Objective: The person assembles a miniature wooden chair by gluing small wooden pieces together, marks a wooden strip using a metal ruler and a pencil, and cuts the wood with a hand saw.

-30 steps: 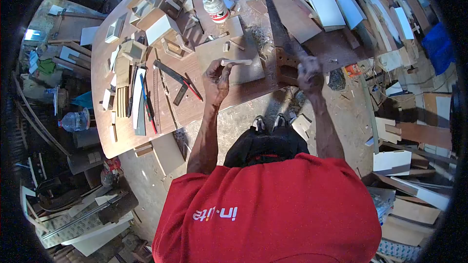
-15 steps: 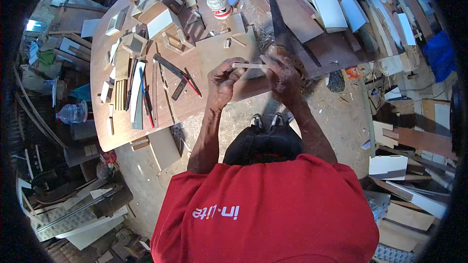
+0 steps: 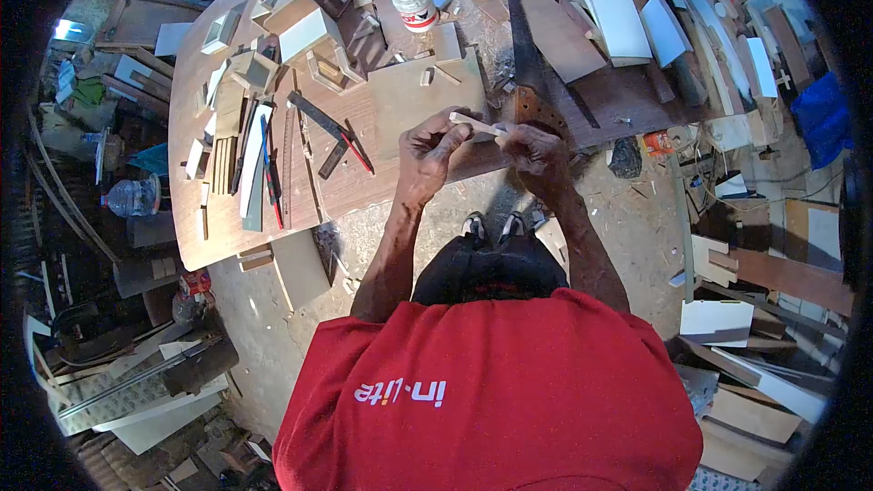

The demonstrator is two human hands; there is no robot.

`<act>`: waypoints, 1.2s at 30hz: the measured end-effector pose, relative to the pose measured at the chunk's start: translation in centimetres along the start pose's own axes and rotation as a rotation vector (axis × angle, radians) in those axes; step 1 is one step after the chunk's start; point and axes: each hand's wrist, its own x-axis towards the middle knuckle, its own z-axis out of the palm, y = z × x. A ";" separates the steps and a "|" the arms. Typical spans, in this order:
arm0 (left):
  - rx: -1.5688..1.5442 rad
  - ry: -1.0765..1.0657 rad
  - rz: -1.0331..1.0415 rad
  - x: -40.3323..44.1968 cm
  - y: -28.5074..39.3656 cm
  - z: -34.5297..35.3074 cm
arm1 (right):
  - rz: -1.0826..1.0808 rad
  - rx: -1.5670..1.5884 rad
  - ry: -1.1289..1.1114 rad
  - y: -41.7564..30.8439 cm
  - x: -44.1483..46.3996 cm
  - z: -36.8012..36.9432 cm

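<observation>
Between my two hands is a short, pale wooden strip point(image 3: 475, 124), held above the near edge of the table. My left hand point(image 3: 431, 145) is closed on its left end, thumb against the wood. At the other end, the fingers of my right hand point(image 3: 536, 154) pinch the strip and partly cover it. Under and beyond the hands lies a flat brown board point(image 3: 409, 95) with small wood offcuts point(image 3: 427, 77) on it. A handsaw point(image 3: 525, 45) rests just past my right hand, its wooden handle point(image 3: 536, 109) closest to me.
On the wooden table point(image 3: 355, 186) are a try square point(image 3: 332, 132), a red-and-black pencil-like tool point(image 3: 272, 173), a glue tub point(image 3: 414, 7) and several small wooden box pieces point(image 3: 309, 36). Boards point(image 3: 609, 0) are piled at the right. Scraps litter the floor point(image 3: 627, 236).
The strip has turned from nearly level to slanting, its right end lower. My right hand has rolled and dropped slightly, uncovering the saw handle.
</observation>
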 end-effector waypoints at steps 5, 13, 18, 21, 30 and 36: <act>-0.086 0.008 -0.006 0.1 0.2 1.0 | 0.353 0.292 -0.116 -0.2 -0.9 0.3; -0.109 0.057 0.009 0.1 0.3 0.9 | 0.496 0.479 -0.241 -1.5 -0.8 -0.4; 0.271 0.022 0.177 0.7 0.0 -0.8 | 0.543 0.571 -0.325 -1.9 -0.5 -1.6; 0.235 -0.006 0.353 1.1 -0.1 -1.4 | 0.586 0.608 -0.350 -1.8 -0.3 -1.9; 0.873 0.147 0.635 0.0 0.9 0.0 | 0.568 0.524 -0.236 -2.1 -0.2 -0.1; 0.153 0.302 0.026 -0.6 -0.6 0.0 | 0.149 0.138 -0.001 -0.9 -0.7 1.9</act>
